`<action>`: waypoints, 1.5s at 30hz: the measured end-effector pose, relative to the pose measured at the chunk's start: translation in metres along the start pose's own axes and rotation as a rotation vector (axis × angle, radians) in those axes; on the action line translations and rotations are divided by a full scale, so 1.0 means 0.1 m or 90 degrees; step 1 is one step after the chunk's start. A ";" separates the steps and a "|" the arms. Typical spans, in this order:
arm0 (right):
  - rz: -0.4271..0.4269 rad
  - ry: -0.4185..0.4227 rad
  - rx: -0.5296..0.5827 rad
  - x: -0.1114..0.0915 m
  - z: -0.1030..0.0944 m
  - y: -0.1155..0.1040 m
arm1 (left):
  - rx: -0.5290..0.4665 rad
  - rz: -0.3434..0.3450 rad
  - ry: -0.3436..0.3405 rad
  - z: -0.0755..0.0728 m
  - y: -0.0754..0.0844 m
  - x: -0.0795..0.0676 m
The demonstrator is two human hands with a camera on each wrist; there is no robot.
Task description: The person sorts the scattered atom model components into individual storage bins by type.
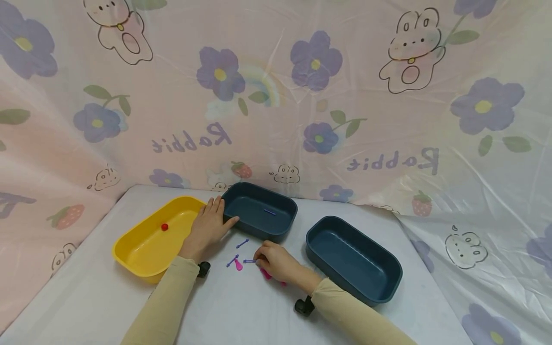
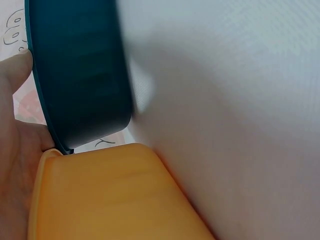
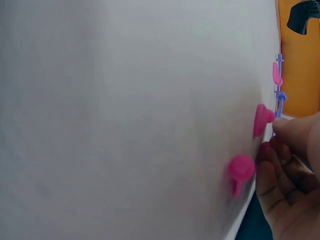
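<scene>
My left hand (image 1: pixel 208 227) lies with straight fingers over the touching ends of the yellow tub (image 1: pixel 144 275) and the far dark blue tub (image 1: pixel 254 231). In the left wrist view, its thumb touches the blue rim (image 2: pixel 37 95). My right hand (image 1: pixel 276 262) is low over the table, pinching the end of a small purple rod (image 1: pixel 248 261) with thumb and fingers. Two more purple rods, one nearer (image 1: pixel 232 261) and one farther (image 1: pixel 242 243), lie to its left beside a pink spoon-shaped piece (image 1: pixel 239 264). More pink pieces (image 3: pixel 241 169) lie under the right hand, partly hidden.
A red ball (image 1: pixel 165 227) sits in the yellow tub. One purple rod (image 1: pixel 270 212) lies inside the far blue tub. Another dark blue tub (image 1: pixel 353 258) stands to the right. A printed cloth (image 1: pixel 267 110) hangs behind the white table (image 1: pixel 233 316).
</scene>
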State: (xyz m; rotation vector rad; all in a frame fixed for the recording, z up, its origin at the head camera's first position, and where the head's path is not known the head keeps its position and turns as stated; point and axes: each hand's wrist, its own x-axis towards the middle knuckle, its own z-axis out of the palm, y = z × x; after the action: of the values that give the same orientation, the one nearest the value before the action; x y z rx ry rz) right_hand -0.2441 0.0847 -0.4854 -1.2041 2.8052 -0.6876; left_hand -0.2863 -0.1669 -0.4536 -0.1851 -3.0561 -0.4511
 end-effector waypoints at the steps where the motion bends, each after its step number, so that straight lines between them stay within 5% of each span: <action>1: 0.003 -0.001 0.004 0.00 0.00 0.00 | 0.000 0.000 -0.001 0.00 0.00 0.00; 12: 0.015 0.046 0.061 -0.02 -0.08 -0.09 | 0.000 -0.002 -0.002 0.00 -0.01 0.00; 20: -0.024 0.141 0.093 0.01 -0.19 -0.14 | -0.003 -0.001 -0.001 0.01 -0.01 0.01; 45: 0.051 0.298 0.127 0.33 -0.36 0.09 | -0.009 0.007 0.002 0.01 0.00 0.01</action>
State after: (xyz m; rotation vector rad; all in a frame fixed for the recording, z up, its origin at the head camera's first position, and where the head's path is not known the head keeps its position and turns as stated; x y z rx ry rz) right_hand -0.2803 0.0812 -0.4515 -0.9973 3.0126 -1.3613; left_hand -0.2870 -0.1669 -0.4549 -0.2019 -3.0473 -0.4717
